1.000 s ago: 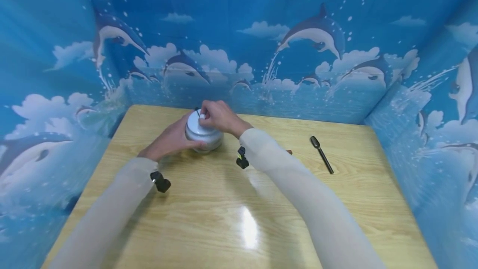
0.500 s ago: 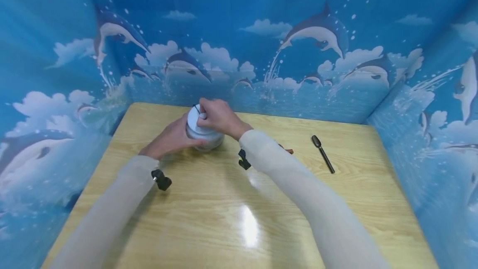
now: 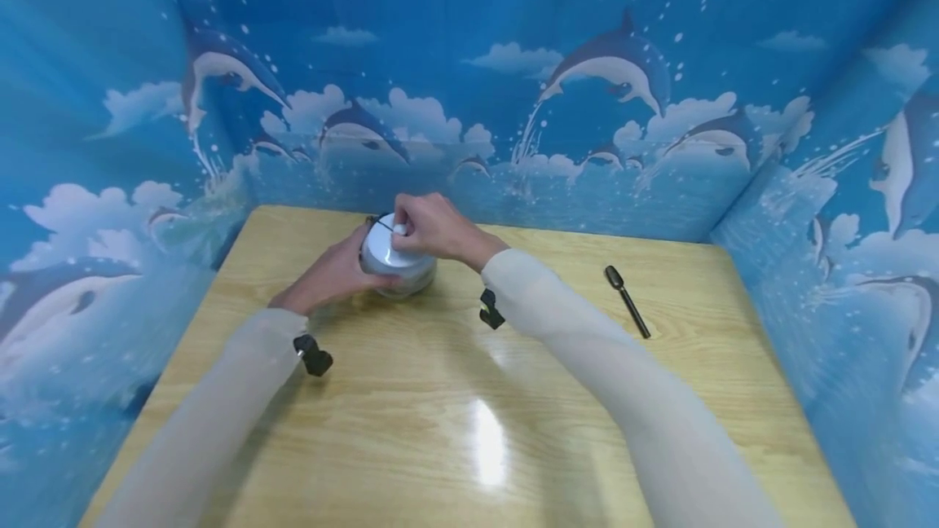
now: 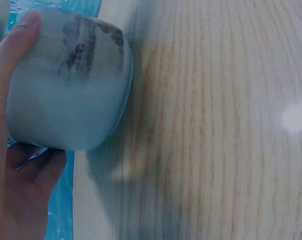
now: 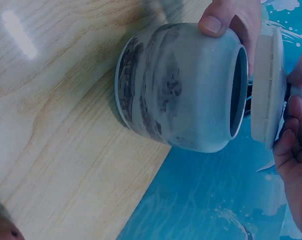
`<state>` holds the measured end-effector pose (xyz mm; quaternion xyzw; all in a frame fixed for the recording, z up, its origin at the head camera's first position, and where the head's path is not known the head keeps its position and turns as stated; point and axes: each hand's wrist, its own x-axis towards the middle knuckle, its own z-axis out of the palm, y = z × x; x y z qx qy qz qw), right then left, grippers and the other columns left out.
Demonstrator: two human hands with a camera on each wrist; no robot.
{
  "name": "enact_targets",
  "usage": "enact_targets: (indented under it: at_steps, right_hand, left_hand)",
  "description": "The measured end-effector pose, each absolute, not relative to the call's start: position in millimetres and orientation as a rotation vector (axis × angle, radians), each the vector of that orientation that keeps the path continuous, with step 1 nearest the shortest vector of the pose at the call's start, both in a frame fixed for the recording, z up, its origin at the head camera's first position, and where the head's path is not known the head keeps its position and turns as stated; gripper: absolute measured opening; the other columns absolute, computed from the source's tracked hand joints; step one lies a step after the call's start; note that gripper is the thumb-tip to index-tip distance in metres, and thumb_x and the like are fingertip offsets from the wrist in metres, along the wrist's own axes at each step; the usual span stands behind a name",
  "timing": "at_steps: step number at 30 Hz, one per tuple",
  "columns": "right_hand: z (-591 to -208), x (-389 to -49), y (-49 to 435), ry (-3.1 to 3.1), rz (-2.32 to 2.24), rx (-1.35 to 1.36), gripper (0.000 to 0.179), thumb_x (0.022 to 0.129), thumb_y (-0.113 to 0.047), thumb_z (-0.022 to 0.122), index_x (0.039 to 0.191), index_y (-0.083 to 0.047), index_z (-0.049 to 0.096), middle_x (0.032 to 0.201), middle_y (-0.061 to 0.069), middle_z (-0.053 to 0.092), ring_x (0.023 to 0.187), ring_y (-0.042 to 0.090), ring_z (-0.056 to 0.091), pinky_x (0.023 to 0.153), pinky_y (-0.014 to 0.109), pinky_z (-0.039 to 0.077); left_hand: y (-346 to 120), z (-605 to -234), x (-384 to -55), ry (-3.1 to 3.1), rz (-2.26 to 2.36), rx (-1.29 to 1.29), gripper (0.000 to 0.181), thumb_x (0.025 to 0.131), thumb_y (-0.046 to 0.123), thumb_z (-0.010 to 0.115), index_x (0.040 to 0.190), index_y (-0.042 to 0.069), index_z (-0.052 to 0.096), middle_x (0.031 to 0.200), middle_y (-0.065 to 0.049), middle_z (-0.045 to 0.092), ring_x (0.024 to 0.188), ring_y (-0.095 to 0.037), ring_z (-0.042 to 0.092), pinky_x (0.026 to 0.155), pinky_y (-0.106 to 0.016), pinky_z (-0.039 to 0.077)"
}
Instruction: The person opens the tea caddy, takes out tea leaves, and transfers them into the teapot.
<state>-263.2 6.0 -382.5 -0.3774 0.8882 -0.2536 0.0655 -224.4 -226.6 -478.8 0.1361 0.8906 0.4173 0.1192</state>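
Pale glazed jar point(image 5: 186, 90) with dark brushed markings: located over the far left part of the counter point(image 3: 411, 398); whether its base sits flat cannot be told. Mouth uncovered, but the interior is seen only as a dark sliver; contents not visible. Lid point(image 5: 267, 95) held just apart from the mouth, inner rim facing it. Dark strip point(image 5: 248, 100) in the gap, partly hidden; nature unclear.

Hands: left hand point(image 3: 330, 269) grips the jar's side, thumb in front, remaining fingers largely behind the body. Right hand point(image 3: 436, 226) pinches the lid's knob, which the fingers partly cover; this hand is cut off at the right wrist view's edge.

Outward: black spoon point(image 3: 628, 302) on the counter's right side, well apart from the jar. Reddish-brown object point(image 5: 5, 229) cropped at the right wrist view's lower left corner; not identifiable. Dolphin-print backdrop point(image 3: 455, 39) behind.
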Motion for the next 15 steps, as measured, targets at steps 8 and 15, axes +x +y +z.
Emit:
enact_targets:
  at_steps: [8, 15]
  right_hand:
    - [-371.7, -258.3, 18.3, 2.671, -0.799, -1.184, 0.013, 0.098, -0.019, 0.07, 0.107, -0.01, 0.068, 0.088, 0.003, 0.067, 0.075, 0.015, 0.057, 0.067, 0.026, 0.051]
    - [-358.4, -247.6, 28.3, 2.665, -0.809, -1.249, 0.011, 0.098, -0.019, 0.07, 0.105, -0.011, 0.068, 0.086, 0.001, 0.066, 0.077, 0.015, 0.058, 0.068, 0.027, 0.049]
  left_hand:
    - [-227.2, -481.2, -226.0, 2.621, 1.181, 0.372, 0.131, 0.078, 0.072, 0.089, 0.175, 0.03, 0.013, 0.173, -0.009, 0.038, 0.154, -0.036, 0.046, 0.122, -0.068, 0.045]
    - [-227.4, -480.7, -227.2, 2.602, 1.224, 0.386, 0.126, 0.079, 0.066, 0.092, 0.174, 0.032, 0.017, 0.171, -0.006, 0.04, 0.153, -0.033, 0.047, 0.123, -0.066, 0.044]
